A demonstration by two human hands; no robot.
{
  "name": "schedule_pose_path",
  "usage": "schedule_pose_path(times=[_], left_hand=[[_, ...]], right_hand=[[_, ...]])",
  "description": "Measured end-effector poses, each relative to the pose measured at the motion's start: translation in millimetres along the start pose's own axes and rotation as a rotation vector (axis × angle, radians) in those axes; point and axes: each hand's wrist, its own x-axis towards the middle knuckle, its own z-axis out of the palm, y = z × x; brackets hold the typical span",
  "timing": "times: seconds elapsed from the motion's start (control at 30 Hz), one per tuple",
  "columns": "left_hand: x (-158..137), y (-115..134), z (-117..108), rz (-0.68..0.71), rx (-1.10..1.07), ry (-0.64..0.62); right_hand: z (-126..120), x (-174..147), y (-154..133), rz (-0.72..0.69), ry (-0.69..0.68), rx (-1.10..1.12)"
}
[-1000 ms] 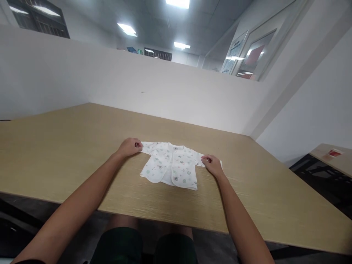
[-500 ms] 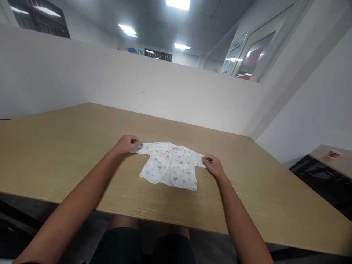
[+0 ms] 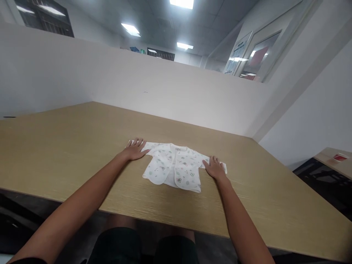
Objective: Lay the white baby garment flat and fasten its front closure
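Note:
A small white baby jacket point(image 3: 185, 167) with a scattered print lies spread on the wooden table point(image 3: 82, 146), its neckline toward the far side and its front parted slightly down the middle. Both sleeves stretch out sideways. My left hand point(image 3: 135, 149) rests flat on the left sleeve, fingers spread, with the cuff partly covered. Across the jacket, my right hand point(image 3: 215, 167) lies with fingers apart on the right sleeve, whose cuff end shows beyond it. Neither hand grips the cloth.
A white partition wall point(image 3: 170, 95) runs along the table's far edge. At the right, beyond the table, stands a lower surface point(image 3: 330, 156) with a red and white item point(image 3: 340, 157) on it. My knees are under the near table edge.
Both hands have gone from pinching the sleeves to lying flat on them with fingers spread. The right sleeve's cuff now shows past my right hand. The view has shifted slightly.

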Motion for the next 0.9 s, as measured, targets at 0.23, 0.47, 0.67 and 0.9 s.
schedule_pose_path(times=[0.23, 0.47, 0.67, 0.9], left_hand=[[3, -3, -19, -0.07, -0.01, 0.255], [-2, 45, 1, -0.032, -0.036, 0.123], [0, 32, 7, -0.11, -0.029, 0.08], [6, 22, 9, -0.119, 0.02, 0.11]], right_hand=[[-9, 6, 10, -0.083, 0.156, 0.045], [0, -8, -33, -0.268, 0.058, 0.081], [-6, -12, -18, -0.096, -0.047, 0.031], [-15, -15, -19, -0.129, 0.248, 0.17]])
